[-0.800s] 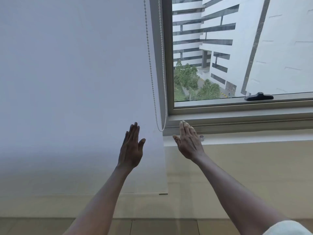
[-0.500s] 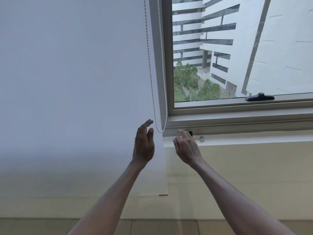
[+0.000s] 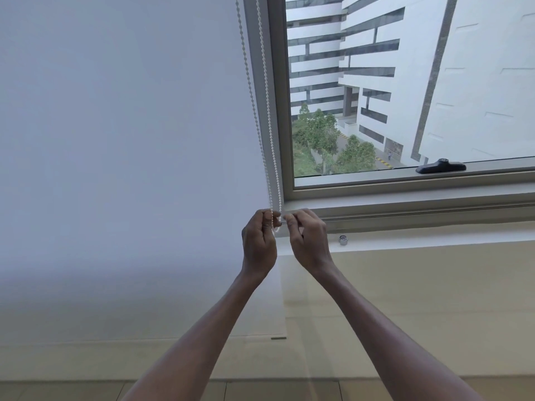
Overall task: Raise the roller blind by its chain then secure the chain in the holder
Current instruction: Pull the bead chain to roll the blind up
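Beaded white chain [image 3: 262,111] of small plastic balls hangs in a two-strand loop down the right edge of the pale grey-white fabric roller blind [image 3: 121,140], which is let down well past the windowsill and ends low on the wall, its bottom bar just above the skirting. Both strands run from the top of the view to the bottom of the loop, which sits between the two raised hands. The left hand [image 3: 258,241] has its fingers curled round the lower end of the left strand, gripping it at the top of the fist. The right hand [image 3: 308,241] is just beside it, thumb and forefinger pinching the loop's right strand near its lowest point; the two hands nearly touch at the fingertips. A small silver round metal fitting [image 3: 343,240] sits on the white sill ledge [image 3: 434,235] just to the right of the right hand, apart from it; whether it is the chain holder cannot be told. Behind the chain stands the grey metal window frame [image 3: 278,111], with a black lever handle [image 3: 440,166] lying on its lower rail. Through the glass show white buildings [image 3: 405,68] with dark bands and green trees [image 3: 327,140] below. A beige wall [image 3: 419,299] runs beneath the sill.
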### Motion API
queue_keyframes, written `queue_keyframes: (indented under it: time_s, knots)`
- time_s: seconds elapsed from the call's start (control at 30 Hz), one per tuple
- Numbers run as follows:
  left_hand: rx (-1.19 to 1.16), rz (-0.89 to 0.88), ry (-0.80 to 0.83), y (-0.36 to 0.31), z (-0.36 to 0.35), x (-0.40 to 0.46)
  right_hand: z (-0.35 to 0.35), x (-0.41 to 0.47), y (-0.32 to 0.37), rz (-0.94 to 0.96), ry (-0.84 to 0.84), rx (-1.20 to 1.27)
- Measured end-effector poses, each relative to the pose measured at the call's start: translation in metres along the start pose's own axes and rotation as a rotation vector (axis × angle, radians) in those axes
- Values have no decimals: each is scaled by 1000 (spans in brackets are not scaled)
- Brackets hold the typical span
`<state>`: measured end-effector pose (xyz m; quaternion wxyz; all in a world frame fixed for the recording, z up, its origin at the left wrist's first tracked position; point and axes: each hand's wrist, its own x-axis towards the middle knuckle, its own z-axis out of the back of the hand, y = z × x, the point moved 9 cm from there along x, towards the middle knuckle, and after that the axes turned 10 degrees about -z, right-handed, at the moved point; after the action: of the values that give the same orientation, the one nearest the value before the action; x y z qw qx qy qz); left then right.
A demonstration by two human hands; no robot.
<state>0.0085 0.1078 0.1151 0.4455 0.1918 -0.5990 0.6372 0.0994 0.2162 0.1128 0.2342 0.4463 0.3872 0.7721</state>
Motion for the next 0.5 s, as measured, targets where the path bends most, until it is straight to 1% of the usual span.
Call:
queue_keyframes:
  time_s: [0.1,0.13,0.27,0.33,0.43,0.5]
  knots:
    - [-20,-10,39,-1,-7,-2,9,7,18,-32,-38,110]
    - [-23,-19,49,-3,-9,-3,8,9,23,-57,-15,155]
    - [-9,-76,68,-12,-13,0,-6,18,43,-186,164,413]
    - [-47,-45,80,-9,-16,2,-9,24,57,-203,219,527]
    - [-161,3,70,-14,-16,8,-7,35,77,-173,245,578]
    - [-203,-7,53,-24,-14,17,-4,41,87,-158,255,586]
